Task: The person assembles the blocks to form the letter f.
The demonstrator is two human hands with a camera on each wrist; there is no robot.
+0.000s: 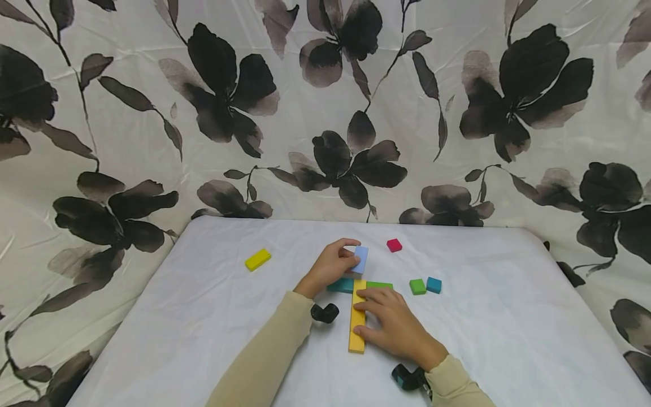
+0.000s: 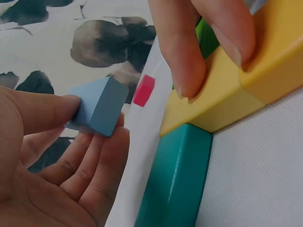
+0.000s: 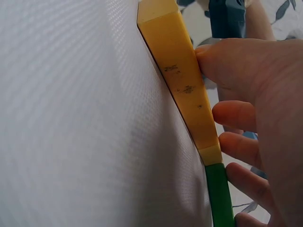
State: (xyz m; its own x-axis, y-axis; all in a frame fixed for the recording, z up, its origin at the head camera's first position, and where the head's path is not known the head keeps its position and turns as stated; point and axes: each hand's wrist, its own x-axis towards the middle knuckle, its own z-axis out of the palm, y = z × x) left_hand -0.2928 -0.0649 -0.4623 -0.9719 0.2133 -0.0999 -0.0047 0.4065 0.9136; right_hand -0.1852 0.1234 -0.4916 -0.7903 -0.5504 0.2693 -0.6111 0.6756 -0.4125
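Observation:
A light blue block (image 1: 361,259) is pinched between the thumb and fingers of my left hand (image 1: 331,267), raised above the far end of a yellow row. Two yellow blocks (image 1: 356,345) lie end to end in that row, a seam showing between them in the left wrist view. From the row's far end, a teal block (image 2: 175,184) extends left and a green block (image 3: 220,194) right. My right hand (image 1: 396,325) rests its fingertips and thumb on the yellow blocks, fingers spread and not wrapped round them.
On the white-covered table (image 1: 203,339), a loose yellow block (image 1: 257,259) lies back left and a red block (image 1: 394,245) at the back. A small green block (image 1: 417,287) and a blue block (image 1: 434,285) sit side by side on the right. Behind hangs a floral cloth (image 1: 285,113).

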